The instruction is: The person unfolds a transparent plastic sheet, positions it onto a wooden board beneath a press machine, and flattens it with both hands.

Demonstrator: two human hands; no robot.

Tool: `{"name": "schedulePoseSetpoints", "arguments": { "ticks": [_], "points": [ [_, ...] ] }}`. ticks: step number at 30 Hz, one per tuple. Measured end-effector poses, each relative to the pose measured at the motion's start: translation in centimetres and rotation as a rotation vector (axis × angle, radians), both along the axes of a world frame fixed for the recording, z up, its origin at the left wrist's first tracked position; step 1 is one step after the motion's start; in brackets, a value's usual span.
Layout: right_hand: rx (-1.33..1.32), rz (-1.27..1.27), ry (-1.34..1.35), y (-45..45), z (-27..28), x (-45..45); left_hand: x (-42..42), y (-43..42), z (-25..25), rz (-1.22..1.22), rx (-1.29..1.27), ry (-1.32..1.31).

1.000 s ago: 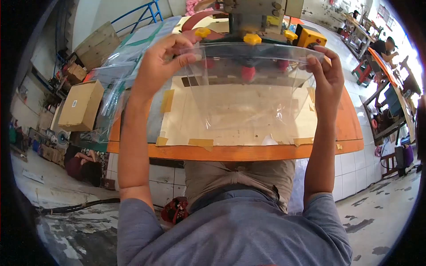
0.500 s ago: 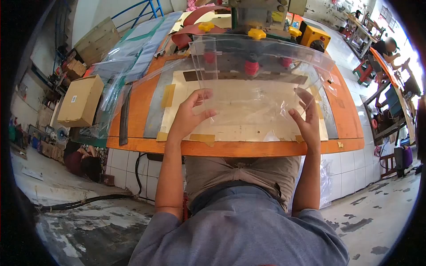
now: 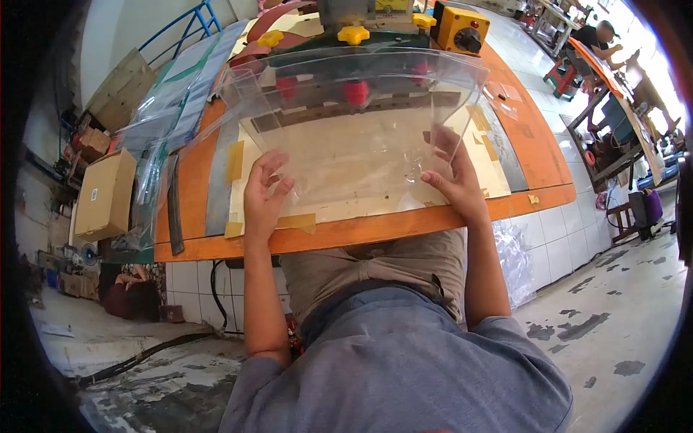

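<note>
A folded clear plastic sheet (image 3: 346, 155) with upright side flaps spans the space between my hands, above a pale board (image 3: 336, 206) fixed with brown tape. On its left side, my left hand (image 3: 266, 189) has its fingers and thumb curled around the near edge. My right hand (image 3: 456, 177) grips the right side, thumb toward me and fingers partly seen through the plastic. The sheet's far edge rises in front of the machine's red knobs (image 3: 355, 92). Exact finger contact is hard to see through the transparent material.
Behind the sheet stands a machine with yellow knobs (image 3: 353, 35) and a yellow control box (image 3: 462, 30). A dark strip (image 3: 175, 209) lies on the orange table (image 3: 404, 222). Clear sheets (image 3: 155, 108) and a cardboard box (image 3: 106, 195) are left. Another person (image 3: 595, 37) sits far right.
My view has turned, so table and machine appear shifted left. Both hands still hold the plastic, and its left flap now leans outward more.
</note>
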State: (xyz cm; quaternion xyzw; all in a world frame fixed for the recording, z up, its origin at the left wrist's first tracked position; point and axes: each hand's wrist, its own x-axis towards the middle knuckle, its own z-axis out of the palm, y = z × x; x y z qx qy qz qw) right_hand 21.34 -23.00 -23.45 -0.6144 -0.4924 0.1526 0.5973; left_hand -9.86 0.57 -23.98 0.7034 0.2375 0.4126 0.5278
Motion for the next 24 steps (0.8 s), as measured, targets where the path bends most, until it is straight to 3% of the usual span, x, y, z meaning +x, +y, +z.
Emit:
{"name": "schedulePoseSetpoints", "arguments": {
  "ticks": [7, 24],
  "points": [
    [0.177, 0.051, 0.085, 0.6, -1.6, 0.1, -0.1, -0.1, -0.5, -0.039, 0.111, -0.157],
    [0.078, -0.159, -0.041, -0.4, -1.8, 0.5, -0.3, -0.7, -0.3, 0.073, 0.196, -0.15]
  ]
}}
